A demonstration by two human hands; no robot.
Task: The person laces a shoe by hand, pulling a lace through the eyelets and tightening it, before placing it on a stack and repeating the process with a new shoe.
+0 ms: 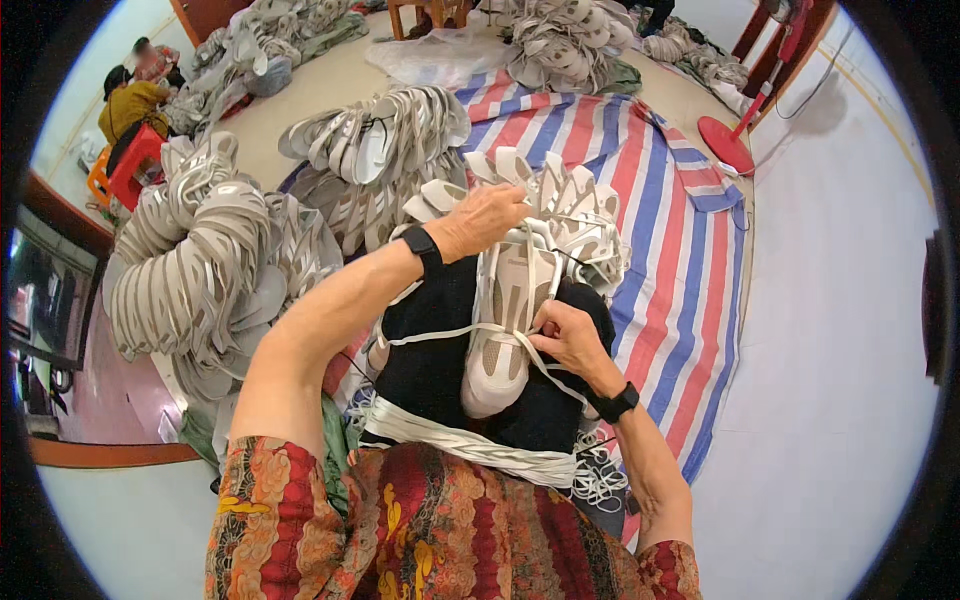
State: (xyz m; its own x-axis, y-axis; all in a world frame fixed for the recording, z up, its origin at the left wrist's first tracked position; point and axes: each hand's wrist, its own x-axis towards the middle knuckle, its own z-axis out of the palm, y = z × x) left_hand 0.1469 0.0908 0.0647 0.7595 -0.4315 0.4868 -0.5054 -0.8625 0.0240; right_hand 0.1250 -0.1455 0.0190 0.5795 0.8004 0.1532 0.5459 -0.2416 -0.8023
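Observation:
A pale grey and beige shoe upper lies lengthwise on my dark-clad lap, its rounded toe toward me. A white shoelace runs across it near the toe and trails off to both sides. My right hand pinches the lace at the right of the lacing. My left hand is closed at the far end of the upper, by its collar; what its fingers grip is partly hidden. Across my lap lies a bundle of white laces.
Bundled shoe uppers are heaped at left, with more piles beyond and others just past my hands. A striped sheet covers the floor at right. A red fan stand and a seated person are farther off.

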